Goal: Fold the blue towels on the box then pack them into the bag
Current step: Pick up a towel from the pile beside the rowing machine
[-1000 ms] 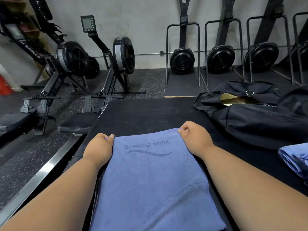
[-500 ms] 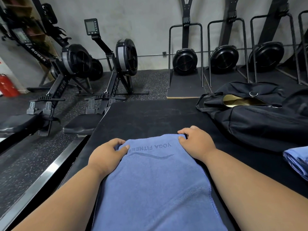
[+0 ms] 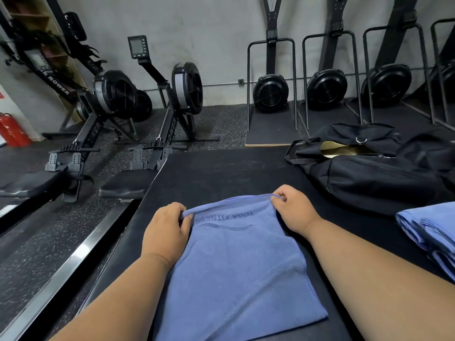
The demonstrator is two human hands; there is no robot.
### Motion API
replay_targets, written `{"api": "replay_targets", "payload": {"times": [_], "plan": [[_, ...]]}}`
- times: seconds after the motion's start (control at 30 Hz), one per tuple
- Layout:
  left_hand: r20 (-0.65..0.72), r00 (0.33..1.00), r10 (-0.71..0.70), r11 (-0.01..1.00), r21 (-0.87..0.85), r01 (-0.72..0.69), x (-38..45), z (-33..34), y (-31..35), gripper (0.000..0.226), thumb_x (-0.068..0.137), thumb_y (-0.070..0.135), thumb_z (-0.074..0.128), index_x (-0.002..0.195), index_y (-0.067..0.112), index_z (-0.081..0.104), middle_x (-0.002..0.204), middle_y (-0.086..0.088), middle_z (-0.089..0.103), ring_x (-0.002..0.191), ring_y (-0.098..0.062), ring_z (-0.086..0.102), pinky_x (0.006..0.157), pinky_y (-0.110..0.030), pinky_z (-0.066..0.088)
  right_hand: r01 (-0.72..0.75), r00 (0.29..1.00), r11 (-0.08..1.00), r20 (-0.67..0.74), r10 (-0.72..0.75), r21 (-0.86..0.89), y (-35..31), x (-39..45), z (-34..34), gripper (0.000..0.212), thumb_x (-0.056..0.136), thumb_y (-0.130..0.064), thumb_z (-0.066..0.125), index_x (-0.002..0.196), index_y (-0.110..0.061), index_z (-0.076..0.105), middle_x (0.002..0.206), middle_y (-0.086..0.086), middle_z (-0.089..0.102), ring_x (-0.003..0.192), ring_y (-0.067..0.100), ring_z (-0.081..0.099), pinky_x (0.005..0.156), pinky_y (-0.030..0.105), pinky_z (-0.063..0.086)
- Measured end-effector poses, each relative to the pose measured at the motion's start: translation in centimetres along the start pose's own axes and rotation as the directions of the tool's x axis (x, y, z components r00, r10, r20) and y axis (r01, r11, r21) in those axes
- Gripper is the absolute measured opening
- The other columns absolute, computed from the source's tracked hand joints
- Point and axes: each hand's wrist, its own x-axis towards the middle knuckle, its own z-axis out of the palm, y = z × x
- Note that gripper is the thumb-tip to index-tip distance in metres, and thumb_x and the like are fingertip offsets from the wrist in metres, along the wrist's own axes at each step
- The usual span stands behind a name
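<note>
A blue towel [image 3: 236, 271] printed "YOGA FITNESS" lies flat on the black box top [image 3: 221, 173] in front of me. My left hand [image 3: 167, 232] pinches its far left corner and my right hand [image 3: 293, 210] pinches its far right corner; the far edge between them is lifted slightly off the box. A black bag [image 3: 376, 178] lies at the right of the box, its mouth open and showing a gold lining [image 3: 344, 148]. More blue towels [image 3: 433, 232] are stacked at the right edge.
Two rowing machines [image 3: 118, 114] stand on the speckled floor to the left, close to the box's left edge. Ski-type machines [image 3: 270, 92] line the back wall. A red fire extinguisher [image 3: 12, 129] stands far left.
Both hands went from lying flat at the towel's far corners to pinching them, and pulled the far edge up and toward me, so the towel now reaches less far across the box.
</note>
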Motion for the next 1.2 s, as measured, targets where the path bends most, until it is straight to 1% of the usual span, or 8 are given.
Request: {"api": "replay_targets", "payload": {"times": [0.27,0.4,0.53,0.67,0.73,0.9,1.07,1.2], "plan": [[0.092,0.992,-0.083,0.982,-0.163,0.098,-8.2,-4.9,1.3,0.025,0.095,0.027,0.065,0.078,0.032,0.048,0.108,0.029,0.064,0.098,-0.002,0.061,0.075,-0.034,0.051,-0.117,0.992,0.952,0.083,0.098,0.282,-0.6,-9.5,-2.5,0.006,0.093,-0.012,0.071,0.088,-0.011,0.068,0.089,0.015,0.075,0.077,0.015,0.066,0.081,0.038,0.054],[0.112,0.987,-0.116,0.962,-0.235,0.14,-12.4,-9.1,2.2,0.022,0.092,0.025,0.068,0.08,0.026,0.05,0.08,0.012,0.066,0.066,-0.008,0.055,0.065,-0.036,0.05,-0.13,0.991,0.949,0.059,0.117,0.289,-1.4,-15.9,-3.8,0.011,0.091,-0.008,0.076,0.084,-0.01,0.068,0.073,0.002,0.07,0.068,0.012,0.06,0.067,0.028,0.048],[0.053,0.996,-0.07,0.965,-0.25,0.081,-15.0,-15.1,4.0,0.02,0.089,0.017,0.069,0.084,0.023,0.051,0.073,0.008,0.061,0.061,-0.009,0.049,0.063,-0.034,0.045,-0.034,0.999,0.966,-0.02,0.04,0.255,-3.9,-21.5,-6.2,0.012,0.09,-0.005,0.076,0.083,-0.01,0.068,0.069,-0.005,0.067,0.064,0.007,0.057,0.064,0.02,0.045],[-0.006,1.0,0.001,0.955,-0.296,-0.003,-17.3,-21.7,6.5,0.023,0.09,0.016,0.076,0.097,0.037,0.07,0.095,0.021,0.073,0.088,0.005,0.066,0.082,-0.026,0.052,0.111,0.993,0.965,-0.074,-0.096,0.238,-9.1,-25.8,-10.1,0.018,0.092,-0.005,0.074,0.099,-0.022,0.072,0.081,-0.004,0.066,0.067,0.002,0.057,0.07,0.015,0.047],[-0.02,0.999,0.035,0.957,-0.288,-0.039,-18.7,-24.6,7.6,0.017,0.089,0.019,0.079,0.089,0.036,0.076,0.093,0.023,0.074,0.09,0.004,0.066,0.078,-0.021,0.05,0.193,0.981,0.966,-0.065,-0.184,0.17,-11.8,-27.7,-12.4,0.033,0.093,-0.007,0.071,0.114,-0.034,0.071,0.087,-0.007,0.065,0.067,-0.004,0.056,0.073,0.012,0.045],[0.0,1.0,0.006,0.915,-0.404,-0.006,-22.5,-31.5,9.7,0.007,0.086,0.028,0.085,0.084,0.029,0.078,0.08,0.01,0.076,0.075,-0.008,0.068,0.073,-0.03,0.052,0.36,0.925,0.916,-0.06,-0.375,-0.178,-17.6,-32.0,-17.3,0.027,0.094,-0.01,0.068,0.095,-0.035,0.076,0.093,-0.021,0.072,0.089,-0.009,0.063,0.082,0.016,0.049],[-0.058,0.998,0.005,0.853,-0.521,-0.035,-25.6,-35.9,10.7,0.01,0.087,0.026,0.085,0.081,0.025,0.078,0.073,0.007,0.074,0.064,-0.004,0.059,0.068,-0.028,0.048,0.423,0.889,0.905,-0.17,-0.425,-0.048,-21.6,-36.0,-20.1,0.016,0.094,-0.014,0.071,0.092,-0.027,0.079,0.081,-0.022,0.075,0.076,-0.005,0.067,0.072,0.014,0.046],[0.028,0.999,-0.021,0.917,-0.398,0.031,-27.8,-37.3,10.2,0.016,0.091,0.029,0.081,0.08,0.017,0.077,0.061,0.014,0.067,0.05,0.002,0.051,0.055,-0.023,0.042,0.369,0.925,0.926,-0.062,-0.374,-0.08,-21.1,-37.9,-19.3,0.017,0.095,-0.013,0.07,0.089,-0.026,0.078,0.076,-0.01,0.075,0.066,0.005,0.066,0.071,0.028,0.053]]}}
